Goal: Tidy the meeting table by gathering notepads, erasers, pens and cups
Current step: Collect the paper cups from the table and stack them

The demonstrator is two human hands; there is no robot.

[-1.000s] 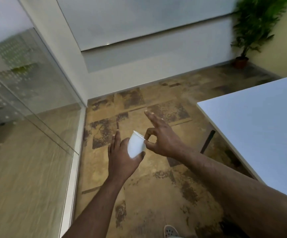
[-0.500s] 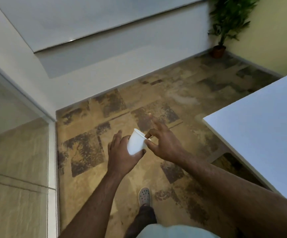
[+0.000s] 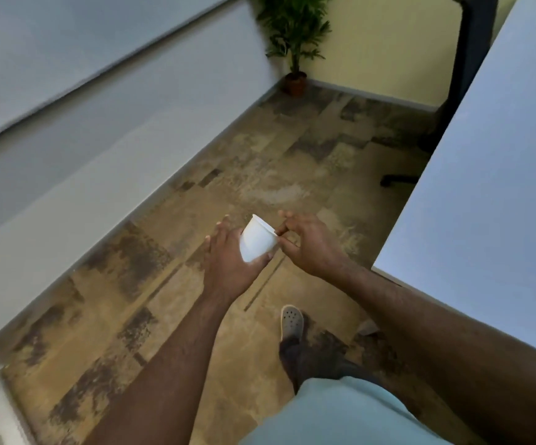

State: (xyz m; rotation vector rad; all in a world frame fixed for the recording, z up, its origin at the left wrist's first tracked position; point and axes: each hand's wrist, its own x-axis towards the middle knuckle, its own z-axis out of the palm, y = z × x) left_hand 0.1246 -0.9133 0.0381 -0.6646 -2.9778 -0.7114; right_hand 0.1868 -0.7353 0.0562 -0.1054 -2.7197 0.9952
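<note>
- Cup (image 3: 256,239): held off the table (image 3: 484,175), left hand (image 3: 228,261) gripping its body, right hand (image 3: 305,242) pinching the rim.
- View had swung right since a second ago; cup likely being carried for gathering.

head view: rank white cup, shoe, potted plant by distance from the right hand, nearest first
1. white cup: pinched at its rim by the right hand, just left of it.
2. shoe: on the floor below the hand.
3. potted plant: far corner, by the yellow wall.
</note>
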